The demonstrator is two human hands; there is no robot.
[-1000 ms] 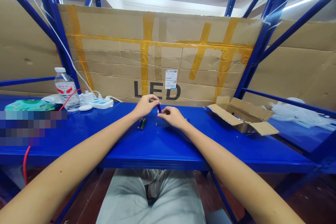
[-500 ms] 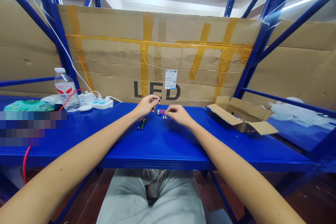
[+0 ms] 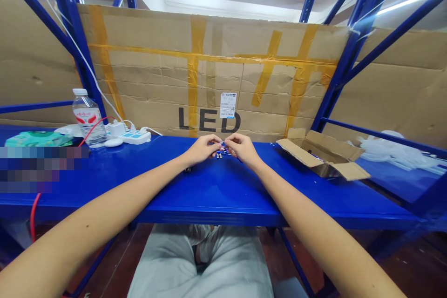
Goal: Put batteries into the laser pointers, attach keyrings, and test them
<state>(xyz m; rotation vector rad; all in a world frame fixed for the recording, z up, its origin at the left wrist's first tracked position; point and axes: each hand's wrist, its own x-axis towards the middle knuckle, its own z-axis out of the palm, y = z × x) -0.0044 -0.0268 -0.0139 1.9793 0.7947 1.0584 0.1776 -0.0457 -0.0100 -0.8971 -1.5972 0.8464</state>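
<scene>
My left hand and my right hand meet above the blue table, fingertips pinched close together. Both seem to grip one tiny part between them, too small to name. Just below the fingertips lie slim coloured metallic tubes, partly covered by my right fingers. Several small silvery pieces sit in front of these. Under my left wrist, the end of a dark slim item shows; the rest is hidden by the arm.
An open cardboard box stands at the right. On the left are a water bottle, a white power strip, a green packet and a red cable. A tall cardboard sheet closes off the back.
My left hand has come right and down, and my right hand has risen slightly to meet it. The left wrist now covers most of the dark and green slim items.
</scene>
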